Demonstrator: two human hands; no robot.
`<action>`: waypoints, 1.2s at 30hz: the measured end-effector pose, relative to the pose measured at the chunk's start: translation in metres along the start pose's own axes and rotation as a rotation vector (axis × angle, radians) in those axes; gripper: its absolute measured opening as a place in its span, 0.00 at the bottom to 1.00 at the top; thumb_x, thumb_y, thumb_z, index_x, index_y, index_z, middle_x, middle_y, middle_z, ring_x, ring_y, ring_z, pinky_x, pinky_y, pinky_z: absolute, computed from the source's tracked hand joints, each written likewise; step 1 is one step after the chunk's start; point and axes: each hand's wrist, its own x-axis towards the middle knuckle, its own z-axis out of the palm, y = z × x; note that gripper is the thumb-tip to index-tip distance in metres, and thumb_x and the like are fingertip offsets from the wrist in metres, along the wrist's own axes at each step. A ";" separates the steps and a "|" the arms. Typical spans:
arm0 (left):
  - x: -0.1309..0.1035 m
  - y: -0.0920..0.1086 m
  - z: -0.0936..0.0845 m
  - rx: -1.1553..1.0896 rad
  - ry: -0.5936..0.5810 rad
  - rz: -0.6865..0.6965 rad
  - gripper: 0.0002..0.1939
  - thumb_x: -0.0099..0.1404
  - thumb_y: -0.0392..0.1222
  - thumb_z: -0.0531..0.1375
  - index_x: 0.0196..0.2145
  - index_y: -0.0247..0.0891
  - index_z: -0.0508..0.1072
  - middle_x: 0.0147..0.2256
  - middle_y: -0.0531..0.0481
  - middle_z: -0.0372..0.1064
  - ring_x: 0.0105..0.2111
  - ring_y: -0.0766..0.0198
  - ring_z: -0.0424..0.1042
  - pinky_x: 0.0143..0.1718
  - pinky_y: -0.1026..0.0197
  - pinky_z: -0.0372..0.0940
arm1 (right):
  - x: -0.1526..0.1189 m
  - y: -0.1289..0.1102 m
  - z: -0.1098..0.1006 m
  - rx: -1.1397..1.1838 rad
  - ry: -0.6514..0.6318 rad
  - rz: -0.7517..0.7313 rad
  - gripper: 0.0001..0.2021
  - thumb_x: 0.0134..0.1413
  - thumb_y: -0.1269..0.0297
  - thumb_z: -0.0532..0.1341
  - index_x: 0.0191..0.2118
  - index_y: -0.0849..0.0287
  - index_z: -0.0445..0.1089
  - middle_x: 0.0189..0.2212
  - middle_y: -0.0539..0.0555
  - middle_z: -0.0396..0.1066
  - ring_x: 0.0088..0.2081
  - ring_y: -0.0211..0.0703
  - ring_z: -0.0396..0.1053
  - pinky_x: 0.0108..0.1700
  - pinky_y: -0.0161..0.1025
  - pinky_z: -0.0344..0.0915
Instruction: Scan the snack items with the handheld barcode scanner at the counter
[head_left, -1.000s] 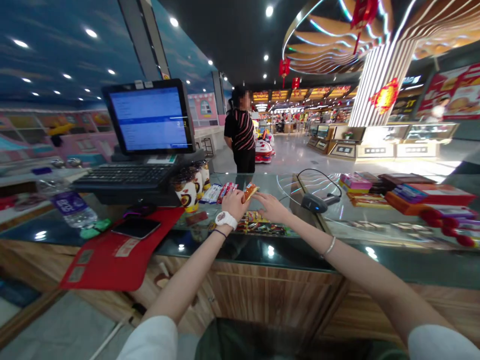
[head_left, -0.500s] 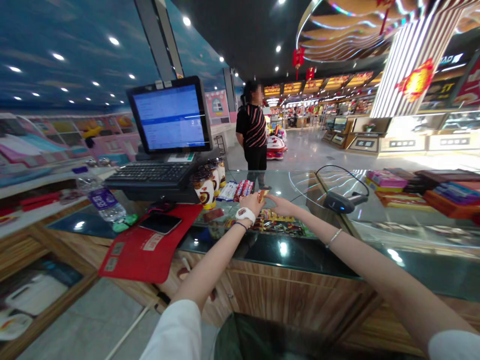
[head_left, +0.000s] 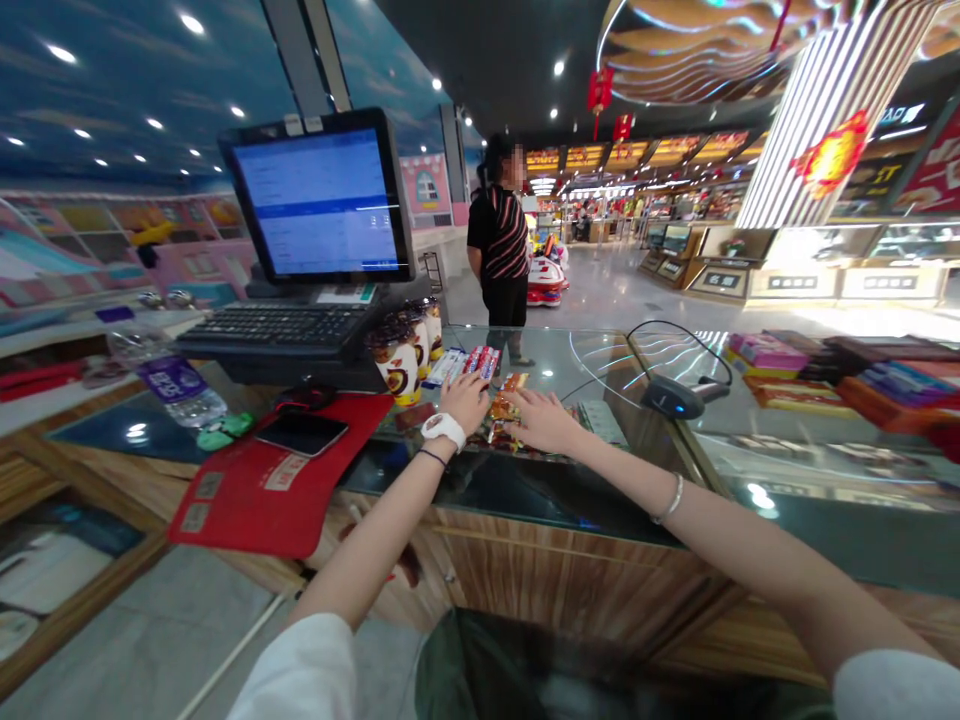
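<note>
My left hand, with a white watch at its wrist, lies over the glass counter with its fingers spread. Close to its fingertips are red wrapped packets and blue-and-white packets. My right hand has its fingers stretched out towards the left hand, over small brown-and-gold snack packets. An orange-brown packet lies just beyond its fingers. Both hands partly cover the packets, so contact is hard to make out. Neither hand is closed around anything.
Patterned cups with dark lids stand left, before a monitor and keyboard. A phone lies on a red mat, beside a bottle. Right are a scanner and stacked boxes. A person stands beyond.
My left hand has let go of an orange-brown packet, shifted left and spread out. My right hand has moved left and nearer me, and the brown-and-gold packets now lie closer to my left hand.
</note>
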 end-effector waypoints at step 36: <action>0.002 -0.006 0.012 0.131 -0.198 -0.073 0.25 0.72 0.44 0.48 0.65 0.43 0.64 0.68 0.47 0.54 0.68 0.53 0.54 0.70 0.43 0.44 | 0.076 0.020 0.031 0.004 -0.148 0.190 0.30 0.69 0.56 0.47 0.72 0.55 0.44 0.73 0.56 0.41 0.73 0.56 0.40 0.69 0.65 0.39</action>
